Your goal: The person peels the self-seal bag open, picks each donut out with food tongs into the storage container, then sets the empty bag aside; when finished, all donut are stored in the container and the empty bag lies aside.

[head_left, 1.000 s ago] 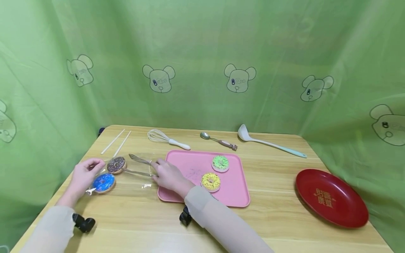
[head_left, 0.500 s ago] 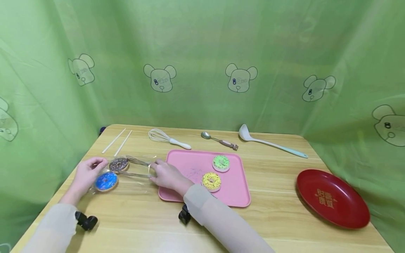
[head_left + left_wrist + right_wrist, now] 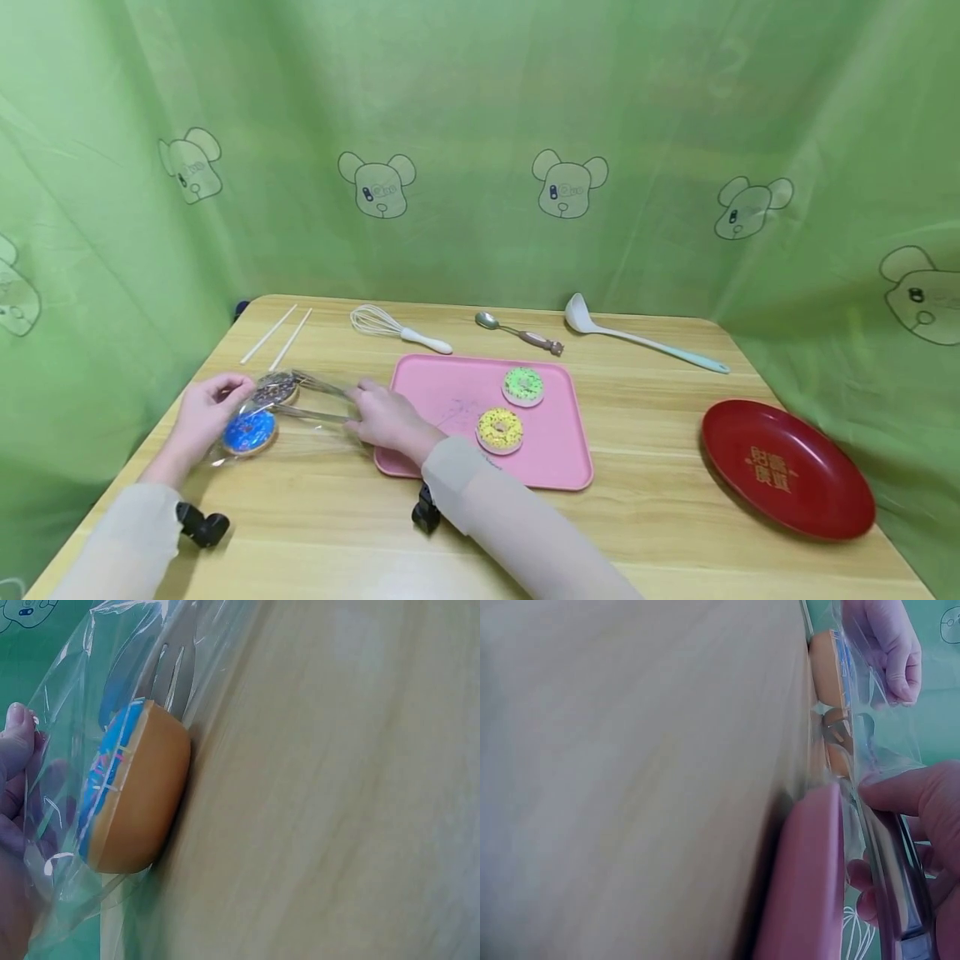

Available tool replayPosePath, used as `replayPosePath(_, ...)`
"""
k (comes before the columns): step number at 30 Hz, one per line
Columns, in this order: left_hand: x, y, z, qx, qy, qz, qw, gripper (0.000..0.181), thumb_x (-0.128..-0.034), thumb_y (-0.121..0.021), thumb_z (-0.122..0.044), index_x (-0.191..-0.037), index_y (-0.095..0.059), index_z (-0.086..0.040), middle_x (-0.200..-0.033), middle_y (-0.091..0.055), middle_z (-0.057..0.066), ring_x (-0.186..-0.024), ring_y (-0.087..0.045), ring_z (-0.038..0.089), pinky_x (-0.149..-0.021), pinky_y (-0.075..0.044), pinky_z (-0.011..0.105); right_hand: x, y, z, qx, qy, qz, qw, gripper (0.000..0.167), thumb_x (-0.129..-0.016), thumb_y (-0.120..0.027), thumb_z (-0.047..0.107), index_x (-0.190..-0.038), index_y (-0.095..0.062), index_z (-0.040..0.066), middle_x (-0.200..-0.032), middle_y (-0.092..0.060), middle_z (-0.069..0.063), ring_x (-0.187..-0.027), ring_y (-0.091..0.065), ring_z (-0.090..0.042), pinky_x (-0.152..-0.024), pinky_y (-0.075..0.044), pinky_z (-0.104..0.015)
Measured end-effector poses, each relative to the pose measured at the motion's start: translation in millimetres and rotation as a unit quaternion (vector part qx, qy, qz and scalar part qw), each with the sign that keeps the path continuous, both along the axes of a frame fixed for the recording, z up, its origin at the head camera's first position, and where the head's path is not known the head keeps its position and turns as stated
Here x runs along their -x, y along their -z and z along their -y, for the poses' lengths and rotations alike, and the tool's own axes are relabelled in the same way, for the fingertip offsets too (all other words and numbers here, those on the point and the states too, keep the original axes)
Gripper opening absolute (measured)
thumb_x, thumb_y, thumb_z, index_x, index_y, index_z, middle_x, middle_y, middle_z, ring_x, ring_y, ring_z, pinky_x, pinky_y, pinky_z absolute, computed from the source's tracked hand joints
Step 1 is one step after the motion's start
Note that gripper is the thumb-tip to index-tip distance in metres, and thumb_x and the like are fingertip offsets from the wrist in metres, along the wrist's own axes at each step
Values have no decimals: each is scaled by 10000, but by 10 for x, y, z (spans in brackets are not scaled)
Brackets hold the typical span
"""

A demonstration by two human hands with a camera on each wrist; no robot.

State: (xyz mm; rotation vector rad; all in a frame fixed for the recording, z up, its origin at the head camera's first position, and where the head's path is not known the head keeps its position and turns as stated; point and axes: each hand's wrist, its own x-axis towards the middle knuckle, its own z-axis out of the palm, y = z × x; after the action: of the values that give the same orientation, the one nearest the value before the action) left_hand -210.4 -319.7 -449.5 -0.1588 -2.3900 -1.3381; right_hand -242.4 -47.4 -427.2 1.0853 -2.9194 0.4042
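Head view is showing a person's left hand (image 3: 202,417) pinching a clear plastic bag (image 3: 67,697) by the table's left edge, thumb and fingertips closing together on the film. The right hand (image 3: 388,417) is gripping metal tongs (image 3: 900,892) beside the left edge of a pink tray (image 3: 555,458). Their arms are standing apart, tips reaching the chocolate donut (image 3: 274,387); I cannot tell whether they are touching it. A blue-iced donut (image 3: 250,432) is lying just nearer the table's front edge, film showing over it. Yellow (image 3: 500,431) and green donuts (image 3: 522,387) are resting on the tray's right half. Chopsticks (image 3: 291,340) are lying near the table's far left corner.
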Motion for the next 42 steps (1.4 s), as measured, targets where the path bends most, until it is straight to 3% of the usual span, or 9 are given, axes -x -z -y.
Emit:
replayPosePath(10, -14, 3, 14, 66, -1, 54, 10000, 233, -920, -594, -156, -984, -623, 67, -877, -638, -54, -792, -533, -14, -691, -436, 84, -19, 25, 68, 4, 74, -61, 10000, 494, -856, -660, 315, -1294, -530, 127, -1064, -560, 1, -846, -554, -95, -702, -500, -226)
replayPosePath(14, -19, 5, 8, 88, -25, 145, 9999, 247, -923, -591, -180, -993, -627, 54, -876, -634, -64, -794, -528, -5, -689, -434, 90, -29, 40, 67, 161, 251, 193, 9994, 495, -841, -673, 323, -1277, -544, 128, -1052, -563, 16, -831, -552, -89, -710, -502, -234)
replayPosePath(20, -27, 3, -4, 48, 10, 221, 9997, 261, -930, -580, -180, -1008, -617, 67, -898, -645, 47, -794, -525, -2, -688, -435, 95, -55, 36, 81, 434, 538, 490, 9964, 499, -807, -699, 349, -1230, -571, 117, -1071, -561, 7, -856, -565, -111, -740, -508, -269)
replayPosePath(28, -22, 2, -21, 39, 52, 361, 9993, 270, -934, -574, -208, -1013, -616, 46, -896, -627, -53, -811, -526, 5, -702, -437, 95, -85, 22, 143, 265, 505, 341, 9978, 500, -821, -689, 366, -1232, -564, 109, -1032, -547, 5, -777, -526, -90, -676, -499, -243)
replayPosePath(32, -14, 4, -16, 7, 79, 409, 9991, 285, -937, -569, -213, -1029, -610, 54, -912, -628, -19, -813, -523, 13, -696, -442, 104, -106, 8, 169, 78, 392, 99, 9992, 493, -839, -669, 349, -1244, -551, 93, -1030, -547, -6, -791, -531, -96, -686, -503, -239)
replayPosePath(36, -10, 1, -5, -17, 86, 434, 9990, 286, -935, -572, -213, -1036, -609, 52, -925, -629, 1, -821, -526, 14, -704, -443, 102, -111, -19, 209, -128, 196, -102, 9997, 407, -863, -644, 320, -1185, -571, 82, -986, -536, -3, -760, -518, -88, -641, -489, -215)
replayPosePath(42, -29, 3, 20, -57, 88, 453, 9989, 295, -931, -576, -220, -1037, -604, 54, -920, -621, -71, -836, -529, -4, -730, -435, 85, -115, -38, 219, -238, 106, -68, 9996, 342, -876, -628, 287, -1150, -580, 90, -976, -534, -1, -763, -519, -92, -635, -483, -212)
